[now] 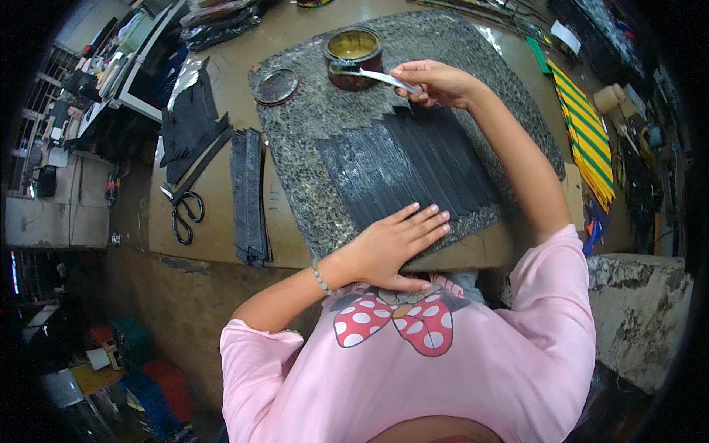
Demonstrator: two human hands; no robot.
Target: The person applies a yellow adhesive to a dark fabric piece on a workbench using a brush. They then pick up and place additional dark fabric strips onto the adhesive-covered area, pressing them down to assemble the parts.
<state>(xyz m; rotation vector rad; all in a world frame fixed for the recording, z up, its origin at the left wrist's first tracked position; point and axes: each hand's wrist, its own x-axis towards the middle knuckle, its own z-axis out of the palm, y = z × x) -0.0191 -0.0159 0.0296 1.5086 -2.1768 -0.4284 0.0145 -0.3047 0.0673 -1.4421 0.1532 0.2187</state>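
Nearest the body, the left hand (pixel 395 244) lies flat with fingers spread, pressing the near edge of a row of dark strips (pixel 410 166) laid side by side on a speckled stone slab (pixel 295 140). Farther out, the right hand (pixel 436 83) pinches a white-handled brush (pixel 373 75) — its head rests at the rim of a round tin of yellowish glue (pixel 353 55). The tin's lid (pixel 275 86) lies just left of it. On the worktop (pixel 214 221) left of the slab sit another stack of strips (pixel 249 196) and black scissors (pixel 185 214).
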